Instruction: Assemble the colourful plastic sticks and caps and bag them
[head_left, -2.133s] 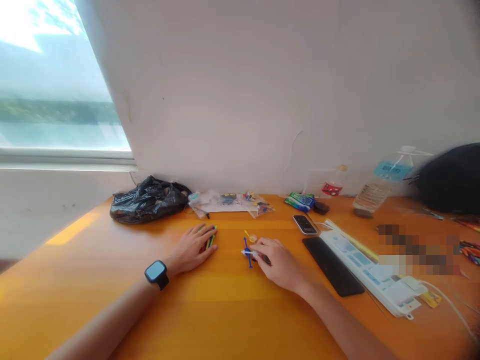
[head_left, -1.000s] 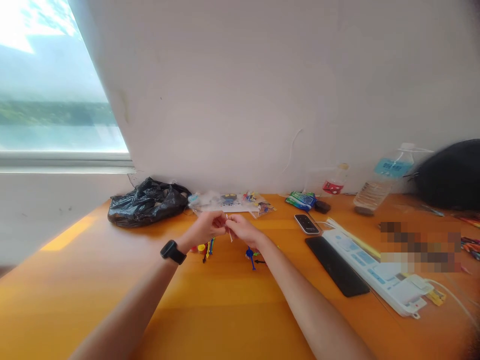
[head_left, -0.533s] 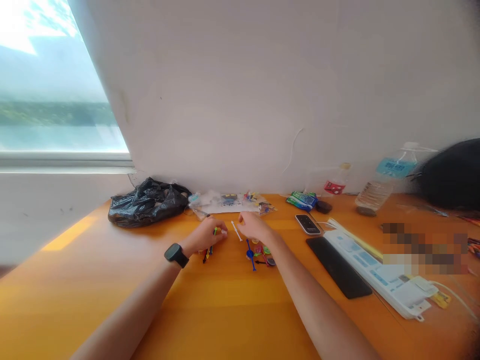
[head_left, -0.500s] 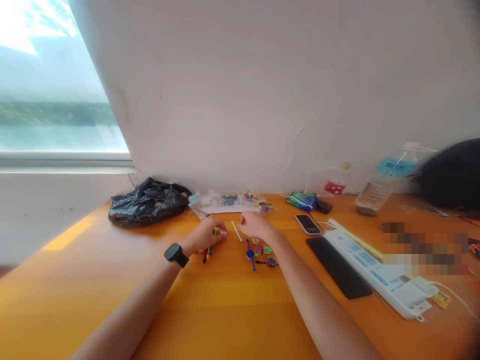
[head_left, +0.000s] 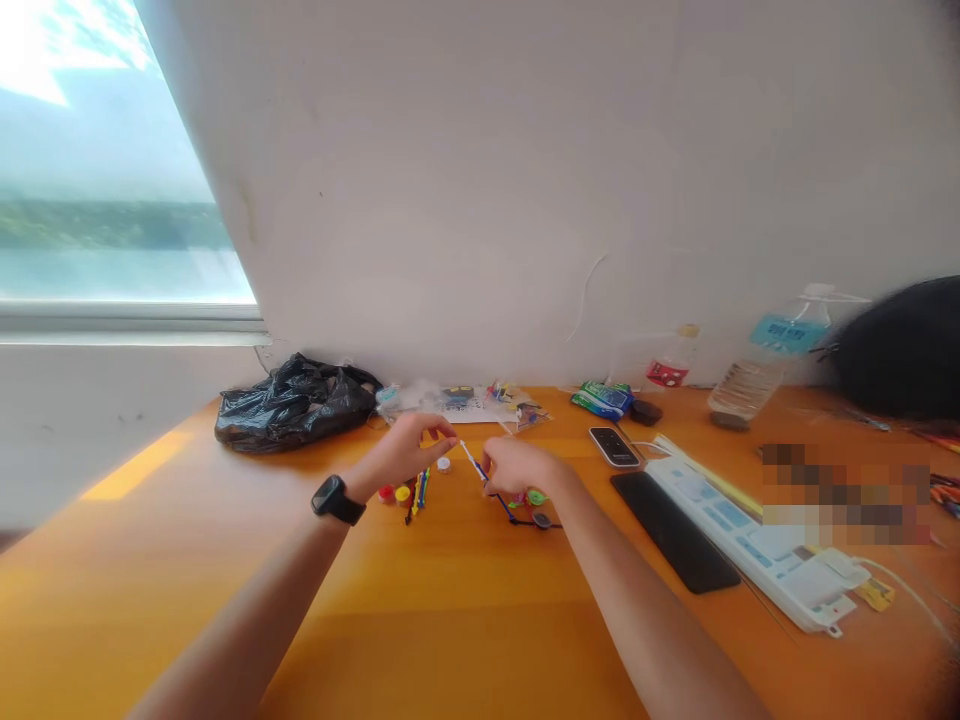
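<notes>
My right hand is closed on a thin white stick that points up and left, with a blue stick beside it under the fingers. My left hand, a black watch on its wrist, hovers just above the table. Its fingertips are drawn together close to the white stick's tip, and I cannot see anything between them. On the orange table below lie a small white cap, a red cap, a yellow cap and a bunch of coloured sticks. Green and dark pieces lie by my right hand.
A black plastic bag and clear packets sit against the wall. To the right are a small phone, a black slab, a white power strip, a green packet and water bottles. A dark bag is far right.
My left hand has let go of the white cap on the table and risen. My right hand has dropped onto the blue stick and now grips it with the white one.
</notes>
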